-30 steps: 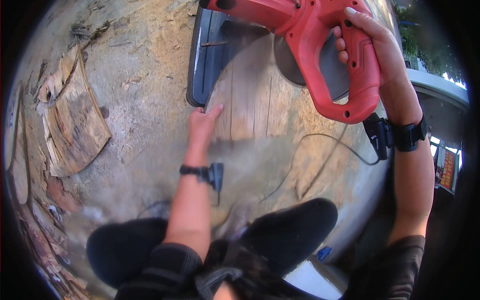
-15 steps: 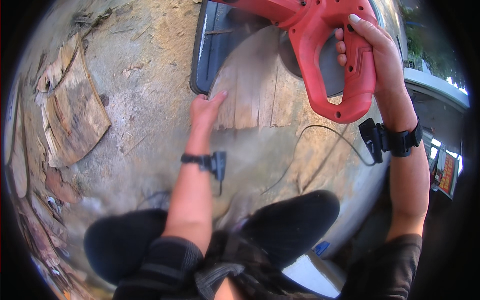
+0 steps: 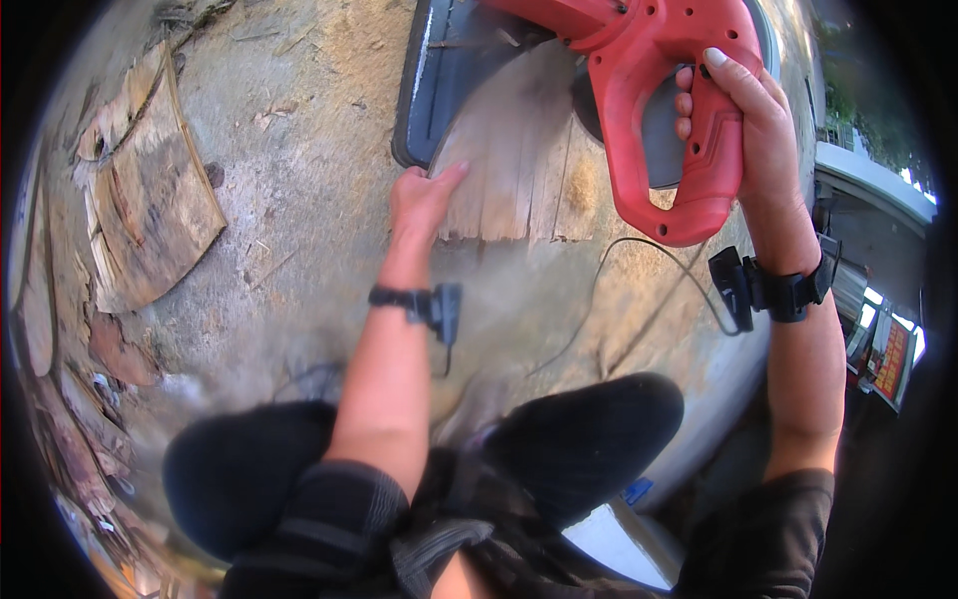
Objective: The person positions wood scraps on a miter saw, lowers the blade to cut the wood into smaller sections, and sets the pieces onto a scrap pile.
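Note:
At the upper right my right hand (image 3: 753, 120) is wrapped round the red D-shaped handle (image 3: 689, 200) of a chop saw, thumb on top near the trigger area. The saw's dark base (image 3: 424, 100) lies on the ground at the top. A pale wooden board (image 3: 499, 170) with a curved left edge and lengthwise seams reaches under the saw. My left hand (image 3: 424, 200) grips that left edge beside the base's near corner, thumb on top and fingers curled. Where blade and board meet is hidden by the saw body.
A broken, curved wood piece (image 3: 160, 200) lies at the left, with bark and scraps (image 3: 75, 429) piled below it. A thin dark cable (image 3: 599, 270) loops over the dusty ground near my knees (image 3: 589, 449). Hazy dust hangs below the board. A white block (image 3: 619, 549) is near my right knee.
The ground, board and base have shifted slightly up and right in view. The saw handle sits a little nearer to me relative to the base. Both hands keep their holds.

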The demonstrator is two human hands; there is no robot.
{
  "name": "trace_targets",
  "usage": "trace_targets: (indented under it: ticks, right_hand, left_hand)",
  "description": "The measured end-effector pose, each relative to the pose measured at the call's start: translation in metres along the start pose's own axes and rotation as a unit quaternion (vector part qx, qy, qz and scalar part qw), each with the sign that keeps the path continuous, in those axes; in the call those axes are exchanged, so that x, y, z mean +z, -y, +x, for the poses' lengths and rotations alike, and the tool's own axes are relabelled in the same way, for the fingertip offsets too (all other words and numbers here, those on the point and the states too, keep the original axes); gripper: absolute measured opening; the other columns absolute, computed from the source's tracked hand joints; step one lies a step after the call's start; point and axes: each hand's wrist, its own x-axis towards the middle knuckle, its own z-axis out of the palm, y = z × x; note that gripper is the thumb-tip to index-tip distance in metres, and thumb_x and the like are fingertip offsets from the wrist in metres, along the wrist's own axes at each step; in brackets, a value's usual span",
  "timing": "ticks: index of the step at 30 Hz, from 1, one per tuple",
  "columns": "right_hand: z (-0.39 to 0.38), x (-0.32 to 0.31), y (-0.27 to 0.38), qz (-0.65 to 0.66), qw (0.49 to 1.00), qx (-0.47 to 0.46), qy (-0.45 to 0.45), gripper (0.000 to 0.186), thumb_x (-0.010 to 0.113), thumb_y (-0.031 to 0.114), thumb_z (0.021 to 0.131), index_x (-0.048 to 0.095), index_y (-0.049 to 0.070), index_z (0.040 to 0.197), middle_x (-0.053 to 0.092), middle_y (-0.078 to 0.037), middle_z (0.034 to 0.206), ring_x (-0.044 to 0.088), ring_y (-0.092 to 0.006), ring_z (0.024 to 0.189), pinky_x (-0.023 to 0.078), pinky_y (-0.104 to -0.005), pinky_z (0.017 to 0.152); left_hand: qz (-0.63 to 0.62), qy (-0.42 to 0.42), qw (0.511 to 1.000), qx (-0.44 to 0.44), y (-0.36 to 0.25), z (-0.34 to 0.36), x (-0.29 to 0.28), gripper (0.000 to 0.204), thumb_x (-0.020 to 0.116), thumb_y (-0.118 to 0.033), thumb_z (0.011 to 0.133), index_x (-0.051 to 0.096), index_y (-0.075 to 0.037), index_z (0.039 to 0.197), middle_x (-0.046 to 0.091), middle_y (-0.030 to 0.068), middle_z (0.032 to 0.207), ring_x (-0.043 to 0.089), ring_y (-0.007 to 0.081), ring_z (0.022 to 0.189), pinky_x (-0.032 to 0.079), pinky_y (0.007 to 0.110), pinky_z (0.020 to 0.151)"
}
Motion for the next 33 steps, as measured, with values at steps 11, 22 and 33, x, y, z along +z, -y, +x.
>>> trace_targets:
  ticks: [11, 22, 33]
  right_hand:
    - [-0.015, 0.022, -0.054, 0.012, 0.999, -0.043, -0.018, 0.023, 0.06, 0.013, 0.084, 0.05, -0.002, 0.099, 0.059, -0.009, 0.077, 0.059, -0.0158, 0.056, 0.052, -0.0295, 0.051]
    - [0.005, -0.006, -0.003, -0.024, 0.999, 0.023, -0.005, 0.024, 0.058, 0.019, 0.088, 0.054, -0.001, 0.102, 0.062, -0.008, 0.078, 0.059, -0.0122, 0.059, 0.052, -0.0258, 0.05]
    - [0.029, -0.017, 0.091, 0.108, 0.977, 0.166, 0.085, 0.037, 0.054, 0.024, 0.086, 0.051, -0.008, 0.105, 0.061, -0.013, 0.073, 0.061, -0.0187, 0.058, 0.056, -0.0276, 0.053]
  left_hand:
    - [0.024, 0.018, 0.999, -0.023, -0.004, 0.001, -0.005, 0.063, 0.074, -0.049, 0.067, 0.063, 0.008, 0.091, 0.066, 0.0214, 0.089, 0.065, 0.0285, 0.084, 0.048, 0.036, 0.076]
    - [0.004, 0.049, 0.999, -0.021, -0.01, -0.004, -0.01, 0.063, 0.075, -0.046, 0.067, 0.061, 0.007, 0.099, 0.066, 0.0205, 0.095, 0.064, 0.0245, 0.087, 0.048, 0.034, 0.076]
    - [0.061, 0.121, 0.99, 0.027, 0.002, -0.01, -0.014, 0.058, 0.07, -0.034, 0.078, 0.053, 0.006, 0.116, 0.063, 0.0226, 0.106, 0.061, 0.0328, 0.099, 0.046, 0.037, 0.086]
